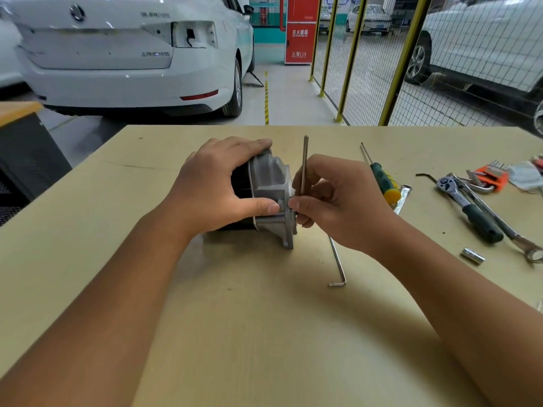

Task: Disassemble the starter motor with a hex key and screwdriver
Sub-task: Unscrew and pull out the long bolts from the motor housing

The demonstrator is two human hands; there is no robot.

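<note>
The motor is held on its side at the middle of the bench, gripped by the left hand, whose fingers are curled over its top and thumb pressed to its grey flange. A hex key, its long arm upright, is pinched by the right hand against the flange's right face. A second hex key lies just right of the motor and nearer; a screwdriver, ratchet and socket lie further right. No writing is readable on them. Beyond the motor, "119" is read on a red cabinet. Bare bench is seen left of and before the motor.
</note>
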